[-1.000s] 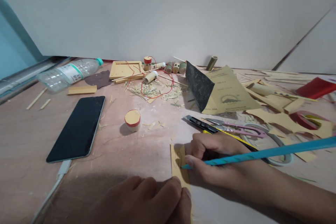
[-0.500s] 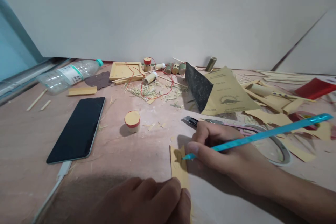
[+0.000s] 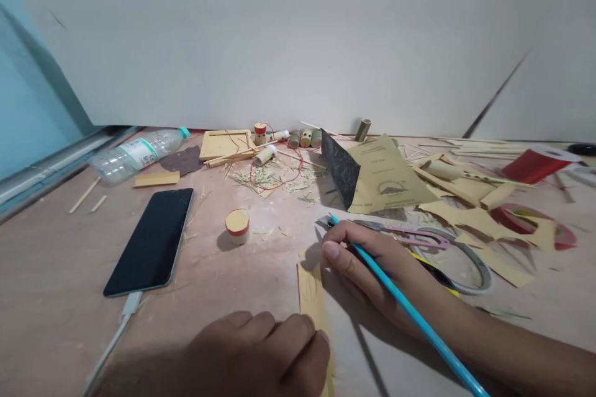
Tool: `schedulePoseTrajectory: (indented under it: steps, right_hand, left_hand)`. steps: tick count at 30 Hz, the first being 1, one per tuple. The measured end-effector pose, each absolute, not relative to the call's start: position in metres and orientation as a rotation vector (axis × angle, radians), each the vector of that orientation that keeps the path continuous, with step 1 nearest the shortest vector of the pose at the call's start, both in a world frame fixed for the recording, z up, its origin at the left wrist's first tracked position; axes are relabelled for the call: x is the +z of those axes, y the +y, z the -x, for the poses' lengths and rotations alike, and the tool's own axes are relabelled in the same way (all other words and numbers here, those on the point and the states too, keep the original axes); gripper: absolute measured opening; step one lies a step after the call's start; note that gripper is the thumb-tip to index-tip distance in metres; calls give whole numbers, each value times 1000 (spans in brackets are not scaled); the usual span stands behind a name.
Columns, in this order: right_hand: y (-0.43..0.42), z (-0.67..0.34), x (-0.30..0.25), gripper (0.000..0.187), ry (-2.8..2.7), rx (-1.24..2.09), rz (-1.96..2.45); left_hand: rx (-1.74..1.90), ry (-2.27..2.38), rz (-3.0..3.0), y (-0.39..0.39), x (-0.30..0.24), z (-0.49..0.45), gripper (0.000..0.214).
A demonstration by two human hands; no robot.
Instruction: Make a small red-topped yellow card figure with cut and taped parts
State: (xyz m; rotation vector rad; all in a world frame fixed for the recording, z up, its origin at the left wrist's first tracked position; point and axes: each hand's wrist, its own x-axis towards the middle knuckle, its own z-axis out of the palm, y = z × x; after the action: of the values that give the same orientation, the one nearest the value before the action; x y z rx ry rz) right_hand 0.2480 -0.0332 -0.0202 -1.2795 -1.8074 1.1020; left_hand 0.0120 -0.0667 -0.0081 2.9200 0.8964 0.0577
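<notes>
My right hand [image 3: 372,267] is closed on a blue pencil [image 3: 410,310], whose tip rises beyond my fingers, off the paper. Below it lies a narrow tan paper strip [image 3: 310,304] bearing a faint curved pencil outline near its far end. My left hand [image 3: 274,347], fingers curled, presses the strip's nearer part against the table; its thumb is mostly hidden. A small round wooden piece [image 3: 238,232] with a tan top and red band stands left of the strip. Just past my right hand lie a cutter blade [image 3: 323,221] and pink-handled scissors [image 3: 419,237].
On the left are a phone [image 3: 151,242] with a white cable and a plastic bottle [image 3: 139,155]. Folded sandpaper [image 3: 386,183] stands behind my right hand. Tape rolls, a red spool [image 3: 535,164] and paper scraps fill the right. Wood shavings [image 3: 279,180] and bamboo pieces lie at the back.
The pencil has swung in my right hand: its tip has left the strip and points away, its back end now toward me. My left hand stays on the strip. The view has shifted slightly.
</notes>
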Motion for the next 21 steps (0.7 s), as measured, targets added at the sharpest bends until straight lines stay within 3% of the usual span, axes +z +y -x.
schedulePoseTrajectory:
  steps: [3, 9, 21]
  right_hand:
    - [-32, -248, -20, 34, -1808, 1110, 1293]
    - [-30, -245, -15, 28, -1815, 1105, 1294]
    - [-34, -243, -18, 12, -1799, 1137, 1301]
  left_hand:
    - [91, 872, -2864, -68, -11, -12, 4]
    - [346, 840, -2865, -55, -14, -2, 13]
    - [437, 1159, -2627, -33, 16, 2, 26]
